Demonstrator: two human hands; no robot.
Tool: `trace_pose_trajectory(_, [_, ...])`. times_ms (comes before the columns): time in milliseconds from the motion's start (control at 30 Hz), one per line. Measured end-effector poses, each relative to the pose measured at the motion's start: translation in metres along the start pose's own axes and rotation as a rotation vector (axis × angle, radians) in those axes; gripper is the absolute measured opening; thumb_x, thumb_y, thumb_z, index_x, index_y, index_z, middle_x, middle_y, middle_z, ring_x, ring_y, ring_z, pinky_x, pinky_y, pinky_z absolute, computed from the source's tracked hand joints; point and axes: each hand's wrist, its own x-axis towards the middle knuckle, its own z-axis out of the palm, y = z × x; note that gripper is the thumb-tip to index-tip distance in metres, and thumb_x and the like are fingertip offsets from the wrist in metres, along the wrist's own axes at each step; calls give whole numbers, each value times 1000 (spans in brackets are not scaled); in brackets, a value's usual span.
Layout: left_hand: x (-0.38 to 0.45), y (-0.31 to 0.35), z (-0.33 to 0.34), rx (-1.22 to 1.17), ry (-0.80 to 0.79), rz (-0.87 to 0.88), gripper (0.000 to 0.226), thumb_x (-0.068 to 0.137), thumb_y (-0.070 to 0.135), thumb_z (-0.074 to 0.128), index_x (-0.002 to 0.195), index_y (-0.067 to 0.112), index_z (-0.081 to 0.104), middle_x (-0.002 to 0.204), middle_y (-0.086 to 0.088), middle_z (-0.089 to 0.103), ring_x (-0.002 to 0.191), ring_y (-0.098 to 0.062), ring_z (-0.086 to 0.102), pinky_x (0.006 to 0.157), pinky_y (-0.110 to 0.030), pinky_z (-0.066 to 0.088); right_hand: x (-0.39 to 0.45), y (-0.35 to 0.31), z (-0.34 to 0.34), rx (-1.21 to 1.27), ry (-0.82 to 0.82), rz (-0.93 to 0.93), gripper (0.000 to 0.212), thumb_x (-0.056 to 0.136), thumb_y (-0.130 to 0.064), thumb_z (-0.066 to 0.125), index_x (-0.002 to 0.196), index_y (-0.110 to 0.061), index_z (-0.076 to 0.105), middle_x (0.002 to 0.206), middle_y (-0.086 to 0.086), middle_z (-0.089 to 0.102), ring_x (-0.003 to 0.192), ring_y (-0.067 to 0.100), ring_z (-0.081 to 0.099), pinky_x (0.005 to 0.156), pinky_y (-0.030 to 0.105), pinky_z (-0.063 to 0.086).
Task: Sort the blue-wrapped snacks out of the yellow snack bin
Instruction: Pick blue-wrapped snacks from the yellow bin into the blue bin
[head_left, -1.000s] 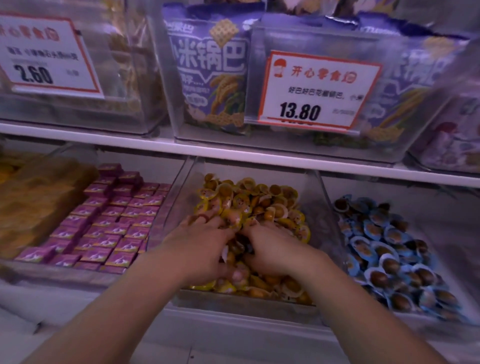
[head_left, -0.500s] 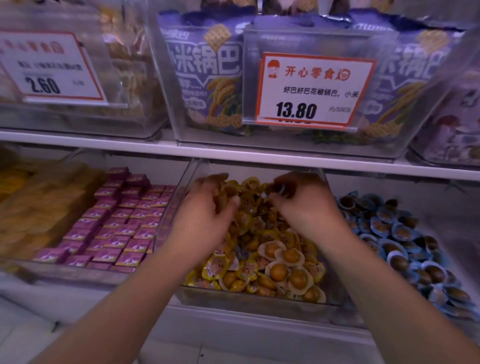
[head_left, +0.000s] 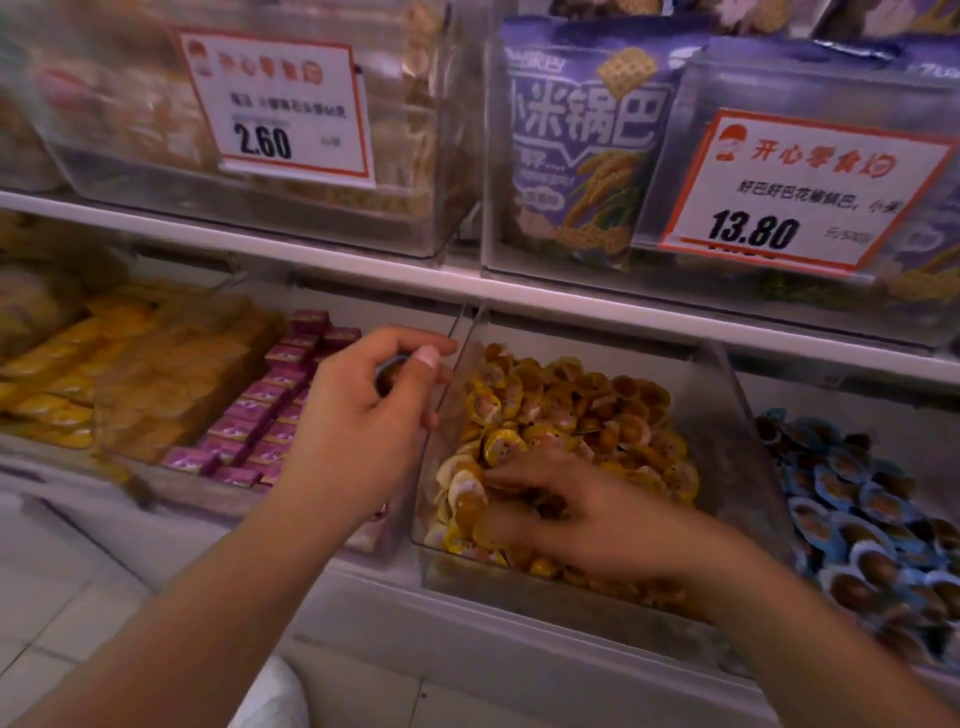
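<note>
Left hand (head_left: 363, 415) pinches a small dark, blue-edged snack (head_left: 390, 370) between thumb and curled fingers; right hand (head_left: 582, 514), blurred, fingers spread on the yellow snacks (head_left: 571, 410).

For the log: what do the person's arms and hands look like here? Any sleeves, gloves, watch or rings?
Both forearms are bare as far as the frame shows, with no sleeve in view. The left hand and the right hand wear no gloves. No watch, bracelet or ring shows, though the right hand is blurred. A short, plain thumbnail shows on the left hand.
</note>
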Motion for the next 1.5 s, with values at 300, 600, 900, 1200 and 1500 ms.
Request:
trace_pose_trajectory(300, [-16,-6,3,119,-39,32,15,97,28,55,95,34,69,77,7,70,64,-13,62,57,-32,50,38,8,32,-360,173,51,107,68,-71,63,153,-36,8,154,-3,32,142,23,25,112,50,35])
trace_pose_trajectory(600, [-14,-12,5,65,-7,11,16,96,37,52,97,38,67,81,12,70,66,-7,64,60,-36,55,53,36,-36,-486,349,363,53,83,-56,62,124,-23,57,123,9,60,112,30,56,89,38,51])
trace_pose_trajectory(900, [-14,-7,11,73,7,58,17,96,39,50,97,37,67,70,0,66,60,-18,61,57,-44,47,28,0,-7,-358,268,-1,60,83,-48,51,142,-38,44,140,-5,50,127,15,47,102,31,42])
trace_pose_trajectory(1200, [-23,1,16,128,-44,128,16,100,27,53,106,29,68,85,21,62,82,2,61,63,-6,41,44,44,6,-549,249,204,66,70,-55,57,133,-44,41,121,-4,41,120,23,37,94,45,38])
trace_pose_trajectory(1500, [-26,2,29,97,-117,137,16,100,31,51,106,34,66,89,25,59,84,4,59,64,-6,39,-23,42,-24,-439,270,150,21,94,-39,55,98,-25,70,101,-8,57,97,16,58,82,33,49])
